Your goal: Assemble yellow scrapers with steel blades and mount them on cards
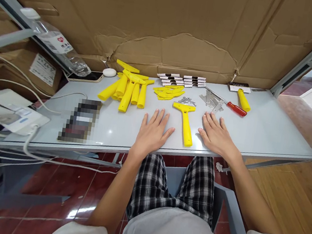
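My left hand [154, 130] lies flat on the table with its fingers spread, holding nothing. Palm down on the other side rests my right hand [216, 133], also empty. Between them lies a yellow T-shaped scraper handle [186, 126], touched by neither. Just beyond it is a small heap of screws [187, 101]. Flat yellow plastic pieces [169, 92] lie behind my left hand. Past my right fingertips are thin metal plates [211, 100] and a screwdriver with a red handle [236, 108]. A pile of yellow scraper handles [128, 86] sits to the left.
Black-and-white packets [181, 80] are stacked by the cardboard [164, 53] at the back. Another scraper [243, 99] lies at the back right. A pixelated object [80, 120], white cables and a power adapter [20, 118] are at left. A plastic bottle [59, 44] leans on the frame.
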`<state>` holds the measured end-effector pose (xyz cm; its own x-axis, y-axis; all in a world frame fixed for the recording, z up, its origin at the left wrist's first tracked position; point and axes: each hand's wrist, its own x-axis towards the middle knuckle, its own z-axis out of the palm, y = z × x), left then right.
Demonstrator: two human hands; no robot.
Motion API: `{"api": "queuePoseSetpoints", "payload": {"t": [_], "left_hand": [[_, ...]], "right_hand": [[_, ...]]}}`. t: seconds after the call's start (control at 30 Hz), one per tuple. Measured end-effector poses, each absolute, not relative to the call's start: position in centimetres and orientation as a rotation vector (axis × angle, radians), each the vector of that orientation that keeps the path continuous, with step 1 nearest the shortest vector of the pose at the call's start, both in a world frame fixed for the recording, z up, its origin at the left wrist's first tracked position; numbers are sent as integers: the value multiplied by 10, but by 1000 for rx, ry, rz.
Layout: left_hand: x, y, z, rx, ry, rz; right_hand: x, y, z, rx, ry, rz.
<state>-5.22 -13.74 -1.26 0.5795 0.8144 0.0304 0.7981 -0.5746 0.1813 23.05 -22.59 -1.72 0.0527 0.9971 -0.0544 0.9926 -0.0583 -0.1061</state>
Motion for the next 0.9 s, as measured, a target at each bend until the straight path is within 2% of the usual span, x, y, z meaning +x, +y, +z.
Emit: {"api": "queuePoseSetpoints", "payload": {"t": [0.9], "left_hand": [[-56,-136,-25,2676,1354,283]], "right_hand": [[228,-213,-28,-2198,-2150,126]]}}
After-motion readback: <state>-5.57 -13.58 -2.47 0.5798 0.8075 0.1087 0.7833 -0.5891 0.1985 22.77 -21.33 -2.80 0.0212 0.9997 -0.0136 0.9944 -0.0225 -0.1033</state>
